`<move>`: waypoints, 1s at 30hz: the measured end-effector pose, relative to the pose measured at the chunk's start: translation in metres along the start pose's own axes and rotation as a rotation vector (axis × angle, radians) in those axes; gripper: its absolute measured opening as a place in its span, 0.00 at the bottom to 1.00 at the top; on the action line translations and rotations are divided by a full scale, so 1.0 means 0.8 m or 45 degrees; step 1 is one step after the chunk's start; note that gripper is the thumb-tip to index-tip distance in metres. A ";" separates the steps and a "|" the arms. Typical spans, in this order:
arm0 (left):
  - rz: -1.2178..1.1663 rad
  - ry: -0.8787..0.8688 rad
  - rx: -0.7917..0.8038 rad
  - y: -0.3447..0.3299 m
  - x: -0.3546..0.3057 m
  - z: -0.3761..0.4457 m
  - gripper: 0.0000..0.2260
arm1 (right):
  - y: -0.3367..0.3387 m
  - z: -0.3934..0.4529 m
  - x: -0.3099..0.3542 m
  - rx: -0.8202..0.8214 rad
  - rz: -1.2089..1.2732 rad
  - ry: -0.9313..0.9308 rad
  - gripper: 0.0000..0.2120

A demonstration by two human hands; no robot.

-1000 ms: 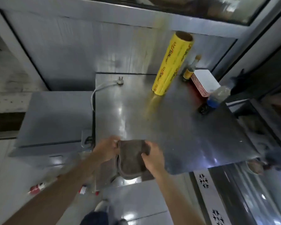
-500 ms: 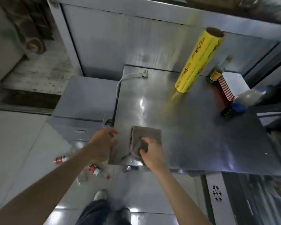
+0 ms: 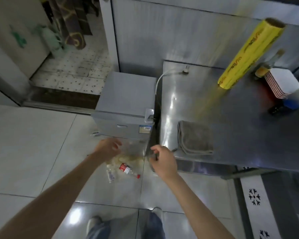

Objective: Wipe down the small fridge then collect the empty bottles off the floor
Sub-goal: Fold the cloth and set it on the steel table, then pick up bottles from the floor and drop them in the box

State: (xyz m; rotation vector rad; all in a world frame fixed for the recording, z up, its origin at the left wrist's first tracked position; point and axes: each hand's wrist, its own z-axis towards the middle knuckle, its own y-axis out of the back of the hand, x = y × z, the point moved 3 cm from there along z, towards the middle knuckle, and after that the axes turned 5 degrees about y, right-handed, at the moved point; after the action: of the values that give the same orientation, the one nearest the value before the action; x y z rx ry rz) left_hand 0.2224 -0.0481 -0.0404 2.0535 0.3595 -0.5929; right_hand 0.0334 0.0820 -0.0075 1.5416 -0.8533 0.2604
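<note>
Pale glossy floor tiles point(image 3: 33, 144), a stainless steel counter point(image 3: 240, 135) at right, steel wall panels behind it.

Small grey fridge point(image 3: 126, 99) stands on the floor, tight against the counter's left edge; a blue label sits on its front face near the top right corner. Folded grey cloth point(image 3: 196, 138) lies flat on the counter, close to the front left corner, nobody touching it.

Empty bottles on the tiles just in front of the fridge: one clear bottle with red label and red cap point(image 3: 129, 170) lying on its side, a smaller clear bottle point(image 3: 110, 175) beside it to the left. They rest against a crumpled pale plastic bag point(image 3: 126, 159). A further small item lies by the fridge's left front corner, too blurred to name.

Left hand point(image 3: 109, 149) out over the bag, fingers loosely spread, holding nothing. Right hand point(image 3: 163, 161) near the counter's front left corner, fingers relaxed and slightly curled, gripping nothing.

Farther out on the counter: a white cable with plug point(image 3: 185, 70) near the back left corner, a yellow roll of cling film point(image 3: 248, 54) leaning up toward the back wall, a stack of red-and-white paper trays point(image 3: 281, 82) near the right edge, a small glass bottle point(image 3: 269, 66) behind it.

Person's jeans and shoes visible at the bottom.
</note>
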 end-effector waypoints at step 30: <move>-0.111 0.506 0.180 -0.109 0.278 0.123 0.10 | -0.312 0.096 -0.085 0.459 -0.131 -0.346 0.17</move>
State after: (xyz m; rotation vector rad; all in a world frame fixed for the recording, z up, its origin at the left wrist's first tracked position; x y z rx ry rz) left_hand 0.3417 -0.0828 -0.2666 2.3007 0.6568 -0.2625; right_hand 0.1226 0.0174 -0.2538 1.9838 -0.9712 0.1347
